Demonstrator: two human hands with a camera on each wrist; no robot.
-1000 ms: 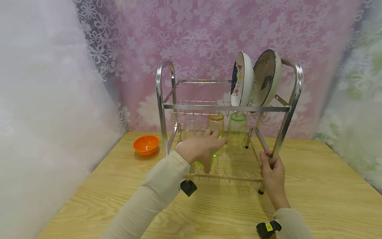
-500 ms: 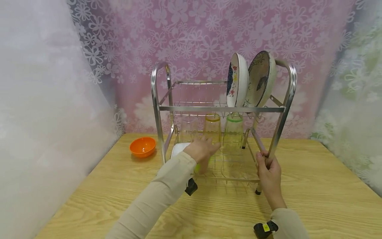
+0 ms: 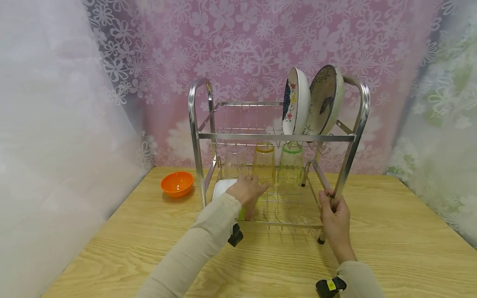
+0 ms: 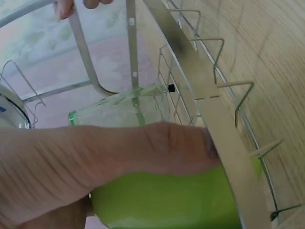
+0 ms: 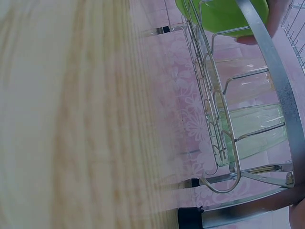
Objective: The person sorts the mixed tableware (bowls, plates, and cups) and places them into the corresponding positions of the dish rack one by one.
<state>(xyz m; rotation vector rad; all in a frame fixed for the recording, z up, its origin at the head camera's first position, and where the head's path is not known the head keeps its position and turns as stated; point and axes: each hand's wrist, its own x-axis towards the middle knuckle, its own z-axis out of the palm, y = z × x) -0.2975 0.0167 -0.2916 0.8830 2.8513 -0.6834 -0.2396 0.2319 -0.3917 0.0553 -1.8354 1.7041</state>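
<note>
My left hand [image 3: 246, 191] reaches into the lower tier of the metal dish rack [image 3: 275, 137] and holds a lime-green cup [image 4: 167, 200]. Its thumb lies along the cup's side in the left wrist view; most of the cup is hidden in the head view. Left of that hand a white cup [image 3: 222, 187] is partly covered by it. My right hand [image 3: 336, 219] grips the rack's right front leg. Behind the left hand, a clear glass [image 3: 235, 161], an amber glass [image 3: 264, 163] and a green-tinted glass [image 3: 290, 165] stand in a row.
Two patterned bowls lean on edge at the upper tier's right: a smaller white bowl [image 3: 297, 101] and a larger one [image 3: 326, 99]. An orange bowl [image 3: 177, 184] sits on the wooden table [image 3: 268, 265] left of the rack. A floral curtain [image 3: 238, 45] hangs behind.
My left hand has drawn slightly down and left with the green cup, uncovering the white cup. The right hand keeps its grip on the rack leg. The head view has shifted slightly.
</note>
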